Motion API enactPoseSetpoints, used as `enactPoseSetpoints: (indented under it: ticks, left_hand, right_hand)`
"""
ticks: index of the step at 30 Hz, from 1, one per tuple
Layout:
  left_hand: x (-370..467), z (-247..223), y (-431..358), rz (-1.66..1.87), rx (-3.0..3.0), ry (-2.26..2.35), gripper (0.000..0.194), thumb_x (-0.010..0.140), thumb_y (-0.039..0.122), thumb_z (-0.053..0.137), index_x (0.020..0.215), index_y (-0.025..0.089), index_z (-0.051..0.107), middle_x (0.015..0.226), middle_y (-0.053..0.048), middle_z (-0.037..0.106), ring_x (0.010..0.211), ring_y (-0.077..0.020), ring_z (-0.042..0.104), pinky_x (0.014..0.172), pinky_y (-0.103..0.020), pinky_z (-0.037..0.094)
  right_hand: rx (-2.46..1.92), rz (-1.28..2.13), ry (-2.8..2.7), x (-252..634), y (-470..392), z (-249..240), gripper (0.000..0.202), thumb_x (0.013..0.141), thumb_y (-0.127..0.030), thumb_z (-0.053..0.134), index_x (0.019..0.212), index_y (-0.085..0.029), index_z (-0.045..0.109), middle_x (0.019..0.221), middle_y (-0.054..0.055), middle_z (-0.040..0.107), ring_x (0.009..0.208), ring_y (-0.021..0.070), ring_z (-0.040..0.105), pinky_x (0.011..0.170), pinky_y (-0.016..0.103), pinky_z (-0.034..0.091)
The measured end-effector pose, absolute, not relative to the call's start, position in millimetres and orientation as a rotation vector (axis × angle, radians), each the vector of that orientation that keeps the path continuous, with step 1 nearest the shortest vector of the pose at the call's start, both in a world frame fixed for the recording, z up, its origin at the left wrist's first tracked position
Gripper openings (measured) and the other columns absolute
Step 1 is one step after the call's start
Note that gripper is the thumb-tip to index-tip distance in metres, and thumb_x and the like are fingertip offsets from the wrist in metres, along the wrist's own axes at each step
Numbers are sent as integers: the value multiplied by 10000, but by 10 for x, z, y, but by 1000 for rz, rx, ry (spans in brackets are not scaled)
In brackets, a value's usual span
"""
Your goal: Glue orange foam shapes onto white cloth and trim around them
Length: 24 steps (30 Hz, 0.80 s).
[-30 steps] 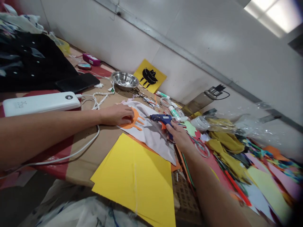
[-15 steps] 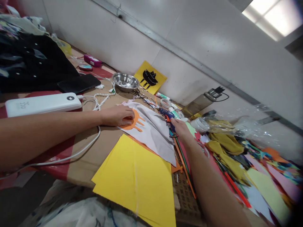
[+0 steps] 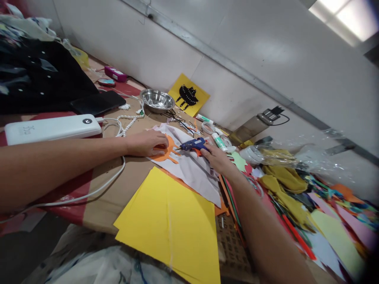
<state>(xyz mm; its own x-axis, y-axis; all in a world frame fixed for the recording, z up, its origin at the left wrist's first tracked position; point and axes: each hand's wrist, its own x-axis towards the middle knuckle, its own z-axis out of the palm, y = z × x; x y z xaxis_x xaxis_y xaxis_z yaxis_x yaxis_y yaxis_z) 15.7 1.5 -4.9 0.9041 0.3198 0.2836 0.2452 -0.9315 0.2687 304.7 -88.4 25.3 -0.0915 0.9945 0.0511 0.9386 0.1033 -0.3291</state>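
- Brought back leftward over the half second, from farther right beyond the yellow sheets [image 3: 189,225], is the blue glue gun [image 3: 192,145]; the left grip [image 3: 149,143] has been kept in place.
- Just beyond the far corner of the yellow sheets, the orange cutout [image 3: 169,150] is laid on a pale cloth [image 3: 191,171] spread over the table [image 3: 118,193].
- The glue gun's handle is wrapped by the right grip [image 3: 215,157]; its nozzle is held at the cutout's slim strips, though contact cannot be told.
- Bent fingers of the left grip are rested on the rounded part; whether an edge is pinched cannot be told.
- The cutout is judged light, thin and easily creased, best pressed flat on its broad part; the gun, rigid, is best taken by its handle, since the tip may be hot.
- Plain orange is shown by the cutout, its strips pointed rightward, its body partly covered.
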Motion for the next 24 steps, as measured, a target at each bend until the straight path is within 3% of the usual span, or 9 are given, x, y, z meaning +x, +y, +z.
enactPoseSetpoints:
  ticks: [10,24]
  left_hand:
    - [159,-38,9,463,2841,442,202,881,337,532,976,200,645,1076,-73,671,1001,-205,599,871,-303,395]
    - [156,-1,-14,400,2847,452,224,898,328,517,1004,174,641,1132,-86,662,1034,-210,583,885,-310,380]
  right_hand:
    - [-2063,291,-2229,2893,-814,403,290,912,-328,377,810,-180,604,910,99,640,866,222,562,766,322,400]
    - [-2044,283,-2279,2975,-854,487,294,906,-323,379,822,-173,617,918,106,624,867,237,552,791,360,421]
